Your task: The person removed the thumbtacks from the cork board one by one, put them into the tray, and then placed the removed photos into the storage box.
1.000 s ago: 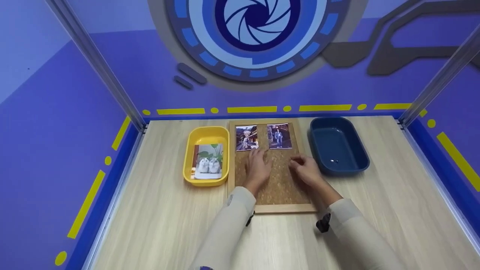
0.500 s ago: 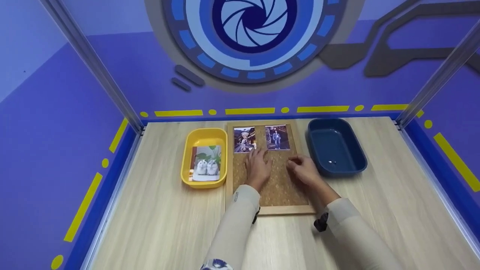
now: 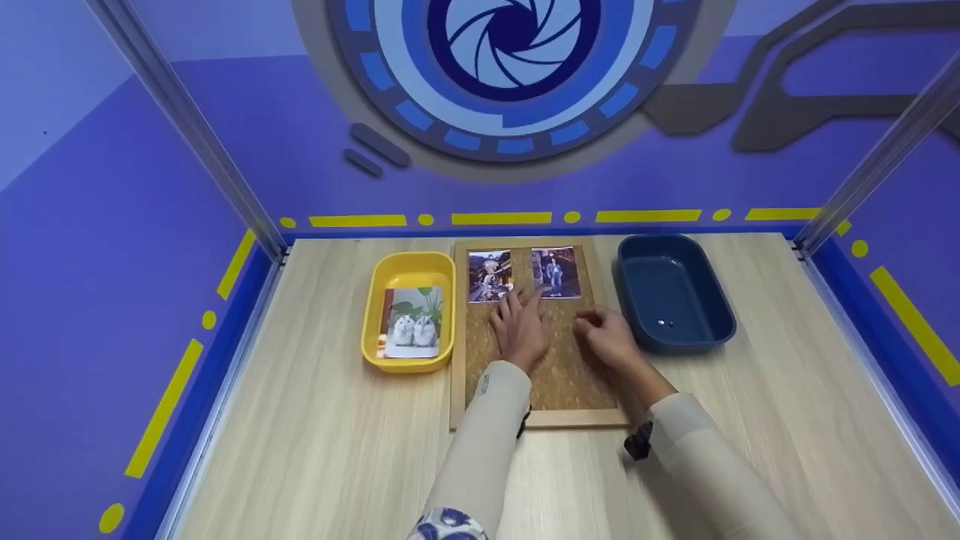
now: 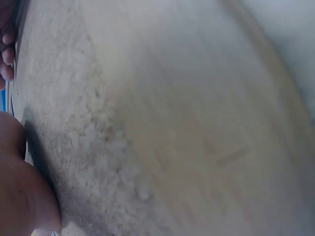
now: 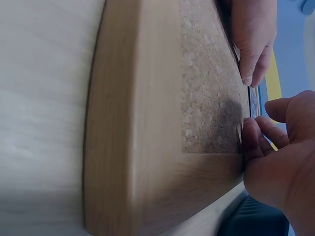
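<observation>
A cork board (image 3: 559, 367) in a wooden frame lies on the table, with two photos at its far end. The left photo (image 3: 489, 270) and the right photo (image 3: 556, 270) each show a standing figure. My left hand (image 3: 523, 334) rests on the cork with spread fingers, their tips overlapping the near edges of both photos. At the board's right side, my right hand (image 3: 611, 341) has loosely bent fingers. In the right wrist view, the right hand (image 5: 290, 152) has its thumb apart from the fingers, which rest by the frame; nothing shows between them.
Left of the board stands a yellow tray (image 3: 370, 330) holding a photo of two white hamsters (image 3: 414, 326). A dark blue tray (image 3: 667, 289) with small shiny spots inside stands on the right. Blue and purple panels (image 3: 247, 135) enclose the table's back and sides.
My left hand has shifted slightly right and its fingers have spread, so they now reach the right photo's near corner. The right hand stays almost still.
</observation>
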`<action>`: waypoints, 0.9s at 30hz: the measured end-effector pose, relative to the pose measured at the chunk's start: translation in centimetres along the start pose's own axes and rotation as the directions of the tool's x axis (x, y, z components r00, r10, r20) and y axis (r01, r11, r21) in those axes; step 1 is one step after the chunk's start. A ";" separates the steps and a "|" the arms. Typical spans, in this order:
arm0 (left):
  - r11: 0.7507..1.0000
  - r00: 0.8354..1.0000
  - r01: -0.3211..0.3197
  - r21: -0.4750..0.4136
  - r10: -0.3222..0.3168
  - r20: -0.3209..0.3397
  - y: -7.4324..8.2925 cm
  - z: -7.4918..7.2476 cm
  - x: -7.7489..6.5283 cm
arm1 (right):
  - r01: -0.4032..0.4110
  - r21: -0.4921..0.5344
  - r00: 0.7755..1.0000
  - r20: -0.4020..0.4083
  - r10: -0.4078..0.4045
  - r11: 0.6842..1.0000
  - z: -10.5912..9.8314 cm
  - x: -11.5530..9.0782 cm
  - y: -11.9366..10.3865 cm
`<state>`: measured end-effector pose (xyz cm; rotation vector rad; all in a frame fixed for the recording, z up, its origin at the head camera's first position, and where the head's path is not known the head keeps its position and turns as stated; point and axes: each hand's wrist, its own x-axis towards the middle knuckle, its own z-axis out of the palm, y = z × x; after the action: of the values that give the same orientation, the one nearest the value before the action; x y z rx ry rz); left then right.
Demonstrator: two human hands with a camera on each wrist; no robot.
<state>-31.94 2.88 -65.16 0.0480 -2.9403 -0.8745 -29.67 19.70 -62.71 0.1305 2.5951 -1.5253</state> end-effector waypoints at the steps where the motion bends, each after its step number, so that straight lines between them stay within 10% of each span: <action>1: 1.000 1.000 -0.008 -0.006 0.008 0.001 0.1 0.0 0.1 | 0.008 -0.005 1.000 -0.009 -0.008 1.000 -0.1 0.1 0.1; 27: 0.996 0.997 0.069 -0.060 -0.070 -0.021 0.3 -0.8 1.2 | 0.059 -0.106 0.995 -0.078 -0.067 0.993 0.9 2.2 0.4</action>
<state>-33.05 2.61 -64.22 0.1570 -2.9052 -0.9631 -31.77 19.12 -63.88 0.1029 2.7609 -1.4298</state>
